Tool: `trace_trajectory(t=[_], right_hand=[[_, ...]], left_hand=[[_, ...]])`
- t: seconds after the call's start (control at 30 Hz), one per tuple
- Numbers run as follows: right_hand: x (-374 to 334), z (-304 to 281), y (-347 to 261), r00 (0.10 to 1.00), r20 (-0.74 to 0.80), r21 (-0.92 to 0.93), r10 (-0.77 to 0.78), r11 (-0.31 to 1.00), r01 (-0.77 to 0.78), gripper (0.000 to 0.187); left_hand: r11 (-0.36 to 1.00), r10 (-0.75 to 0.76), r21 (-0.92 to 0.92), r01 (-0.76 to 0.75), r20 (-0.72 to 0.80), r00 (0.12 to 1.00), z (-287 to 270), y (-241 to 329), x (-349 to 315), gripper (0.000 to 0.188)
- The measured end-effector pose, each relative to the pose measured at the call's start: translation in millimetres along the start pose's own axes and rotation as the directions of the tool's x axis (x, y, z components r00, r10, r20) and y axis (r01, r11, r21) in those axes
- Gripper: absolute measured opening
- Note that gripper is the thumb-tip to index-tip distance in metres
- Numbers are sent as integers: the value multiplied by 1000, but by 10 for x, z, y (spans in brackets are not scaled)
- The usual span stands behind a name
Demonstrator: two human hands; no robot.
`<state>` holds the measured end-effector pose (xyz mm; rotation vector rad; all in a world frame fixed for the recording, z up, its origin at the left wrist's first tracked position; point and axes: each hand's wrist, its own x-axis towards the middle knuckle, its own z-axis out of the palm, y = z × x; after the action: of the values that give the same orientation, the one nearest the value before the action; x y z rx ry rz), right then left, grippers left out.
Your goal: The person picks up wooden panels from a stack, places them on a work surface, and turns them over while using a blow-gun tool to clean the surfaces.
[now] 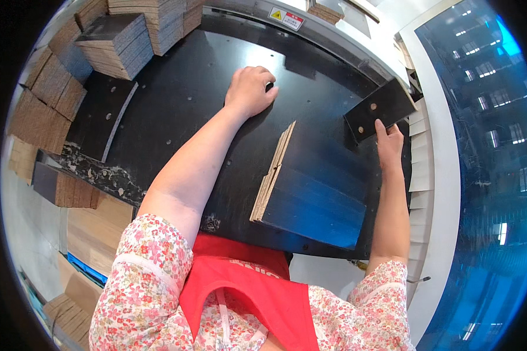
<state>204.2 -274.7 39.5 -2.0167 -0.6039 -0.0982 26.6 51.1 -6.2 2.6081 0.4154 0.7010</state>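
Observation:
Gripped at its near edge by my right hand (390, 140), a dark rectangular board (386, 100) is tilted up at the right end of the black table (199, 76). Two round pale spots show on its face. My left hand (252, 90) rests over the far middle of the table, its fingers curled in and nothing seen in them; the palm is hidden. Between my arms lies a low stack of dark boards (316, 190), its light brown edges facing left and slightly uneven.
Stacks of cut boards (117, 50) line the table's left and far-left side. A dark board with holes (102, 114) lies beside them. Along the back runs a metal rail with a warning label (286, 18). A white frame with a blue glossy panel (480, 175) stands at the right.

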Motion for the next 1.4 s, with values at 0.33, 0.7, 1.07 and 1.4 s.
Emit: trace_trajectory(t=[0.33, 0.7, 1.07, 1.4], right_hand=[[-42, 275, -1298, 704, 471, -658, -531, 320, 682, 17], [-418, 847, -1725, 652, 265, -251, -711, 602, 758, 25], [-483, 960, -1291, 616, 421, -178, -666, 605, 776, 21], [-523, 1050, -1223, 554, 460, -210, -694, 521, 828, 8]], left_hand=[[887, 179, -409, -216, -129, 975, -368, 177, -183, 60], [785, -265, -589, 189, -43, 963, -1345, -94, -1183, 29], [420, -870, -843, 337, -268, 413, -2130, -872, -2406, 29], [485, -751, -55, 873, -538, 383, -2098, -1226, -2430, 76]])
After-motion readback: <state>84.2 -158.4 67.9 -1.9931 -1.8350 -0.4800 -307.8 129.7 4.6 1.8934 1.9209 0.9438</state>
